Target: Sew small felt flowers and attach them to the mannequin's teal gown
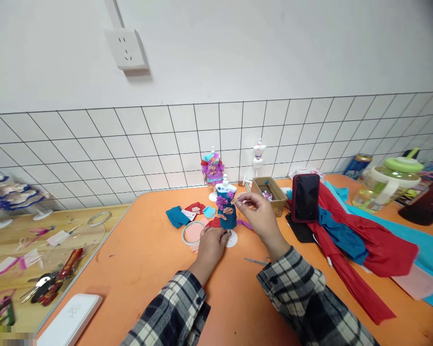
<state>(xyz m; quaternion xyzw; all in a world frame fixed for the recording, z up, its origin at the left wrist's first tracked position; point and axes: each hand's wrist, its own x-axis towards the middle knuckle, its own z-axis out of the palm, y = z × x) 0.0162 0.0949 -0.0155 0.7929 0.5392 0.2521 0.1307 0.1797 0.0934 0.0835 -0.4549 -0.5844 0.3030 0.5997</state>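
Note:
A small white mannequin wearing a dark teal dress with purple and peach flowers stands upright on a round white base. My left hand rests low at its left, fingers curled at the base's edge. Beside the dress's upper right, my right hand has thumb and index finger pinched together; whatever is between them is too small to name. Behind stands a mannequin in a purple outfit, and further right a bare white mannequin. A tape roll lies left of my left hand.
A brown box, a propped phone and red cloth are on the right, with a green-lidded jug beyond. Scissors lie near my right wrist. A white power bank sits front left.

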